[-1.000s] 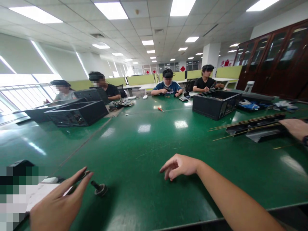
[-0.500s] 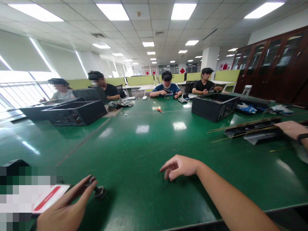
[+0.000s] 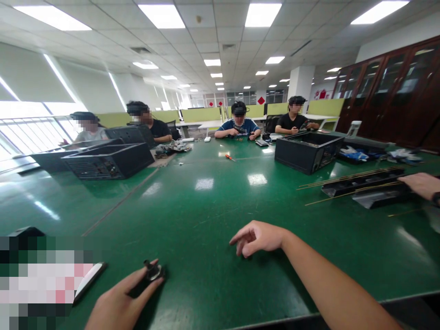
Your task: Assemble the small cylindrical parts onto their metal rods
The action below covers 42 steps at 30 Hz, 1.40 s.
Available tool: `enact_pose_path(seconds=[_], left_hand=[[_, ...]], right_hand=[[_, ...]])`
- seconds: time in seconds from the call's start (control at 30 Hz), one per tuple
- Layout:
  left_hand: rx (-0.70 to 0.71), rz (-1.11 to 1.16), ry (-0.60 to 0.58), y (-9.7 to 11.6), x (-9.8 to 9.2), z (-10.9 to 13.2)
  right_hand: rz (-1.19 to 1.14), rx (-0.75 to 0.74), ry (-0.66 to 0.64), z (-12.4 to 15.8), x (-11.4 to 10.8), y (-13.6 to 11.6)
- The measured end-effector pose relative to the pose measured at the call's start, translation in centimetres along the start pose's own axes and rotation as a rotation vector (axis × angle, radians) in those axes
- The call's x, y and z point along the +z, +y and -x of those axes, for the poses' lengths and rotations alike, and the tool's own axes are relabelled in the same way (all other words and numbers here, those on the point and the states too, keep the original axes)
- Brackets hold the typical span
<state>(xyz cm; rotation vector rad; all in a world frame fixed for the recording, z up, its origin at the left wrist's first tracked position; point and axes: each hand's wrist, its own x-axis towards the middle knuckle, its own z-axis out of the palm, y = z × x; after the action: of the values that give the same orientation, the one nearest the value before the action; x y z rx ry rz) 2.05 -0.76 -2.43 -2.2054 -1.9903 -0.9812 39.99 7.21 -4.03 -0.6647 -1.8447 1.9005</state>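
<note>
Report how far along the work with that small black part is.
Done: the left hand holds the small black part between thumb and forefinger, close to the green table. In hand: only that pinch. The right hand rests empty on the table, fingers loosely curled. Left: the part is joined to nothing, and only a flat white object lies near it.

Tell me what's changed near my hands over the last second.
The left hand moved right and its fingers closed around the small black part, which was lying free before. The right hand stayed resting on the green table.
</note>
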Motion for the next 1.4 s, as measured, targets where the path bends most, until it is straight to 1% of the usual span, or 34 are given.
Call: enact_pose_path(seconds=[0.03,0.1,0.17,0.23,0.3,0.37,0.43,0.5,0.6,0.67,0.77,0.87,0.97,1.07,1.23,1.4], left_hand=[[0.06,0.012,-0.075,1.5,0.3,-0.3],[0.202,0.037,-0.222,5.4,1.0,-1.5],[0.324,0.061,-0.328,9.5,2.0,-3.1],[0.442,0.075,-0.404,13.1,3.3,-4.8],[0.524,0.078,-0.445,15.4,4.8,-6.2],[0.551,0.1,-0.463,16.4,6.2,-7.0],[0.533,0.151,-0.459,16.4,7.4,-7.3],[0.502,0.211,-0.441,15.8,8.1,-7.2],[0.467,0.271,-0.405,14.7,8.4,-7.0],[0.456,0.292,-0.393,14.2,8.3,-7.0],[0.456,0.326,-0.407,14.0,8.4,-6.9],[0.45,0.369,-0.434,14.2,8.6,-6.7],[0.449,0.412,-0.458,14.3,8.7,-6.5],[0.452,0.442,-0.451,14.2,8.8,-6.5],[0.448,0.461,-0.424,14.1,8.9,-6.5],[0.453,0.461,-0.425,14.1,9.1,-6.5]], right_hand=[[0.017,-0.014,0.039,0.0,0.0,-0.1],[0.091,-0.055,0.175,-0.1,-0.1,-0.2],[0.207,-0.098,0.336,0.1,-0.3,-0.5],[0.319,-0.126,0.44,0.4,-0.7,-0.7],[0.407,-0.153,0.49,0.7,-0.9,-0.9],[0.503,-0.186,0.532,0.8,-1.0,-1.1],[0.613,-0.215,0.582,0.8,-1.1,-1.2],[0.706,-0.224,0.612,0.7,-1.1,-1.1],[0.777,-0.202,0.586,0.4,-0.9,-1.0],[0.789,-0.197,0.551,0.3,-0.7,-1.0],[0.805,-0.21,0.527,0.2,-0.3,-1.0],[0.831,-0.22,0.528,0.1,0.0,-0.9],[0.832,-0.233,0.554,0.0,0.2,-0.9],[0.818,-0.233,0.571,0.1,0.2,-0.9],[0.804,-0.238,0.536,0.2,0.1,-1.1],[0.849,-0.234,0.535,0.3,0.1,-1.2]])
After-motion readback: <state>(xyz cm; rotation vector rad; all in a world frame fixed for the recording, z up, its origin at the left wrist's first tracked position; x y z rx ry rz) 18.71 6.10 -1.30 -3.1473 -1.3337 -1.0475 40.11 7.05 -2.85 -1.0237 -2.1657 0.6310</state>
